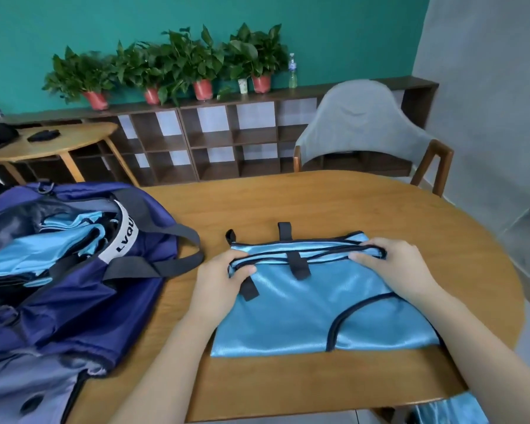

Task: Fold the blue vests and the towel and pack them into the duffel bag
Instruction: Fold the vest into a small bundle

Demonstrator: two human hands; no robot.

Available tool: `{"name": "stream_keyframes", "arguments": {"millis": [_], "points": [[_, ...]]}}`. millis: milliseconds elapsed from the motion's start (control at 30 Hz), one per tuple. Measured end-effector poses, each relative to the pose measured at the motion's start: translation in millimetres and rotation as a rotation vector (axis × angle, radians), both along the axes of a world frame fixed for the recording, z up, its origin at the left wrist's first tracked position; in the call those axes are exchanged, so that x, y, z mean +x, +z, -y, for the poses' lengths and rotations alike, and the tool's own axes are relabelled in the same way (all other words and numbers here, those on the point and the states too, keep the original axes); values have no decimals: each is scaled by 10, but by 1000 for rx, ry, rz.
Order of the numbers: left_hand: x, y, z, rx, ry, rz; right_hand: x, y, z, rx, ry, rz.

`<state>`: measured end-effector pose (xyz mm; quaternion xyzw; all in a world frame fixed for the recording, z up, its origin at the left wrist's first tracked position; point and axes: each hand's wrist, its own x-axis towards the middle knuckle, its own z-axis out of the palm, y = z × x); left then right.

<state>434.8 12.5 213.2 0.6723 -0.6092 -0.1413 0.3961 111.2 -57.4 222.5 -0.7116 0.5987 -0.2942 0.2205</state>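
**Shiny blue cloth under both my hands**

Blue satin-like fabric is pinched in the fingers point(242, 269) of my left hand point(219, 283), which curl round the left end of the folded-over top edge of the blue vest point(318, 310). My right hand point(392, 264) grips the same dark-trimmed edge at its right end, fingers bent over the bunched hem and thumb towards me. Both hands hold the fold down against the rest of the garment.

The vest lies flat on the wooden worktop point(318, 206), directly before me, its near edge parallel to the worktop's near rim. Dark straps point(299, 264) stick out from the folded edge, one between my hands, one by my left thumb, and others beyond the far side. A curved dark trim runs across its lower right part.

To my left, just beside the vest, the navy duffel bag point(83, 301) sits open on the worktop, its dark handles point(166, 267) trailing towards my left hand. Inside it lies more folded blue cloth point(28, 252).

Across the worktop stands a wooden chair point(432, 166) draped in a grey cloth point(358, 117). Behind it a low shelf unit point(214, 142) carries potted plants point(193, 62) and a spray bottle point(292, 71) against a green wall. At the lower right, below the worktop's rim, a bit of blue fabric point(447, 410) shows.
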Motion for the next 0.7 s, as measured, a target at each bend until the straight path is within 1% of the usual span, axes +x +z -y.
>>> {"name": "stream_keyframes", "arguments": {"millis": [67, 133, 233, 300, 433, 500, 533, 567, 667, 700], "points": [[5, 7, -33, 11, 7, 8, 1, 22, -21, -1, -2, 19], [7, 5, -90, 34, -14, 73, -28, 34, -72, 22, 3, 21], [-1, 16, -225, 56, -59, 90, -112, 72, -158, 127, 44, 48], [6, 45, -315, 54, -60, 43, -144, 166, -255, 147, 98, 125], [20, 244, -379, -7, -65, -166, -161, 381, -333, 121, 152, 319], [32, 318, -307, -36, -25, -176, -124, 441, -270, 131, 150, 359], [39, 322, -259, -32, 12, -147, -94, 435, -219, 135, 131, 337], [46, 304, -210, -18, 54, -101, -67, 406, -164, 122, 103, 274], [56, 185, -127, 74, 147, 71, -21, 243, -10, 76, 21, -67], [60, 155, -119, 102, 166, 92, -19, 199, 19, 75, 13, -135]]}}
